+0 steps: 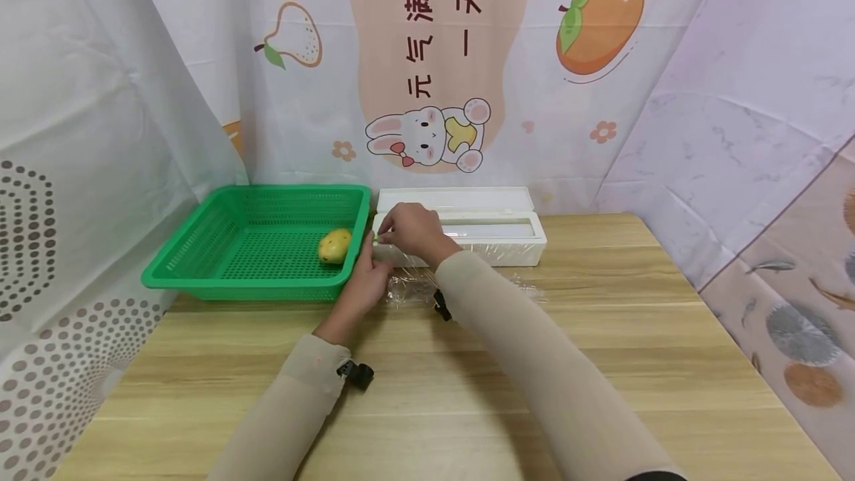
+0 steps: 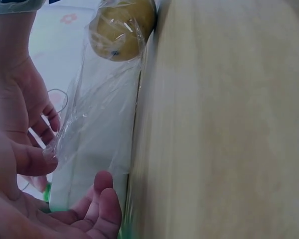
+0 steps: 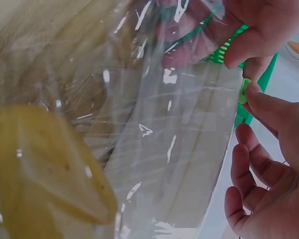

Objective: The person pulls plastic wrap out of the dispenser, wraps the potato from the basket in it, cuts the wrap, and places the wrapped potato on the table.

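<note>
A white cling film box (image 1: 528, 252), lid raised, stands at the back of the table. At its left end my right hand (image 1: 415, 228) pinches a small green slide cutter (image 3: 244, 91) between thumb and fingertip. The left hand (image 1: 364, 280) rests at the same end, its fingers loosely bent beside the corner and its thumb at the film. Clear film (image 3: 145, 130) hangs down the front of the box. A yellow-brown oval fruit or potato (image 2: 122, 30) sits under the film in the left wrist view; my right forearm hides it in the head view.
A green plastic basket (image 1: 240, 283) stands left of the box, close beside my left hand. One yellow, spotted oval piece (image 1: 334, 246) lies inside it at the right. Printed cloth (image 1: 294, 132) hangs behind the table (image 1: 601, 362) and along both sides.
</note>
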Demonstrator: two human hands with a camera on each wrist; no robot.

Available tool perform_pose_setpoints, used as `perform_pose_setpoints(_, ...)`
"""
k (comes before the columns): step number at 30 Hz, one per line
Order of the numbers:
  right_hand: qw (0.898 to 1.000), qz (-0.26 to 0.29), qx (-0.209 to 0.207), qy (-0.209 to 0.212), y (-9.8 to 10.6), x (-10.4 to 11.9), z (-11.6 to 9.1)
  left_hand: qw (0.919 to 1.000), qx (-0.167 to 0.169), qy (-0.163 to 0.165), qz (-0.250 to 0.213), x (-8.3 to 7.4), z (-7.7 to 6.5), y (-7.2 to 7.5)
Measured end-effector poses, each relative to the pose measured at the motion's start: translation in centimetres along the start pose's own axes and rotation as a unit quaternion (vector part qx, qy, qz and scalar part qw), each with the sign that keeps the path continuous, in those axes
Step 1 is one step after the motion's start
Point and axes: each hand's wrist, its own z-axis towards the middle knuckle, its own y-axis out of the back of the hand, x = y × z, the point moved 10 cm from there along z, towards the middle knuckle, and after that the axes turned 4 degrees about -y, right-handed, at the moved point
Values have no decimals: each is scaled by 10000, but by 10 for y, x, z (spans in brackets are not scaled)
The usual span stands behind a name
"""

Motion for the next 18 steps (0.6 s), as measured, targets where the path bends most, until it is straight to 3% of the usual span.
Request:
perform_pose_setpoints(8, 9998, -50, -6, -195, 2, 0, -3, 9992, 82, 99, -368, 5, 3, 1)
perform_pose_setpoints(18, 9990, 76, 97, -426, 1, -12, -4, 9999, 84, -117, 15, 4, 5, 4)
